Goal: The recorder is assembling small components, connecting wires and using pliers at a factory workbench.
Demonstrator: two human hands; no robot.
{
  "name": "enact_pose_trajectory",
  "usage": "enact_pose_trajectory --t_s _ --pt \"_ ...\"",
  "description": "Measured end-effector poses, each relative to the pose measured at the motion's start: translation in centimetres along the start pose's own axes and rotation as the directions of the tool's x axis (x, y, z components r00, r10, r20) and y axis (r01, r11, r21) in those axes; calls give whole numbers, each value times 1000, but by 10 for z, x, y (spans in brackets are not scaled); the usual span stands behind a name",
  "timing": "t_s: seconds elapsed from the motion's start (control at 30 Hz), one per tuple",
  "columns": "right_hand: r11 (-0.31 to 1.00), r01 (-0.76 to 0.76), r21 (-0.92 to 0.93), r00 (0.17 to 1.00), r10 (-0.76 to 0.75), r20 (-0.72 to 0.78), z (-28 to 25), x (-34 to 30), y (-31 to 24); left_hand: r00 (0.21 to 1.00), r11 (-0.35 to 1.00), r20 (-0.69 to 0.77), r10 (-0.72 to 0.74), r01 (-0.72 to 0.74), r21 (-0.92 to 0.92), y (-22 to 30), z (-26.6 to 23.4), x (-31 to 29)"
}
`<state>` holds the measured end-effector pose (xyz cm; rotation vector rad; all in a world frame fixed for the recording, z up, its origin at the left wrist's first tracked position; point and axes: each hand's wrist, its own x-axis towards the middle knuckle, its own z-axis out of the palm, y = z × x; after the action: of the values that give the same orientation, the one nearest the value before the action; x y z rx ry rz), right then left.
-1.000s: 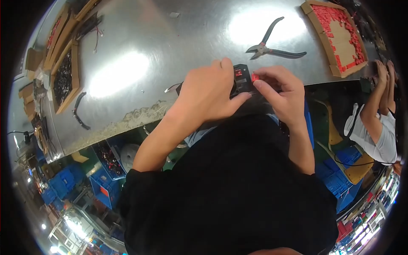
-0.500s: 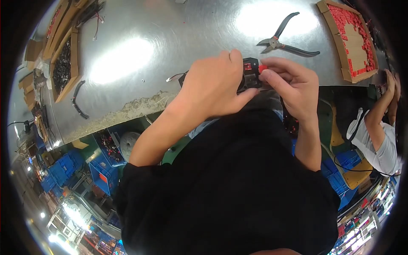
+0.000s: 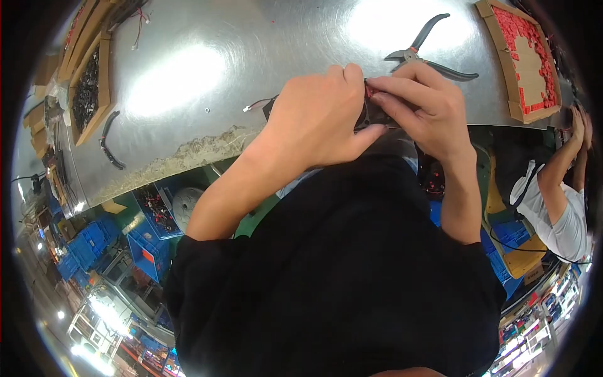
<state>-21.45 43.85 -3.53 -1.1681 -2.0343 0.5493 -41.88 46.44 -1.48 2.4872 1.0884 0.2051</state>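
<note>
One black part (image 3: 377, 115), its long axis running left to right, is gripped by the left hand (image 3: 319, 116) at the table's (image 3: 276, 44) near edge; one red piece (image 3: 369, 92), earlier held off its right end, is now pinched over it by the right hand (image 3: 430, 107). Beyond, one pair of pliers (image 3: 430, 31) and, rightward, one cardboard tray (image 3: 502, 60) are seen.

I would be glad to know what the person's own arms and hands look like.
The left hand and right hand wear no gloves; no ring, watch or bracelet shows. The forearms are bare. The sleeves are short, black and without visible markings.
</note>
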Motion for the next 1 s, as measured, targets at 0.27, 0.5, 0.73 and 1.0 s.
enact_pose_trajectory --t_s 0.27,0.5,0.73,1.0 --pt "997 -45 58 998 47 -33 4 -10 -3 1000 1000 22 -23 23 -5 1 -2 2" --pt "961 -275 12 961 275 12 2 -15 -33 1000 1000 12 8 -8 13 -3 -1 -1" --pt "349 -173 -921 913 408 -17 -32 9 60 999 997 34 23 -26 78 0 0 0" --pt "542 -521 -659 754 654 -59 -30 126 30 999 993 -29 30 -27 111 -6 7 -7"
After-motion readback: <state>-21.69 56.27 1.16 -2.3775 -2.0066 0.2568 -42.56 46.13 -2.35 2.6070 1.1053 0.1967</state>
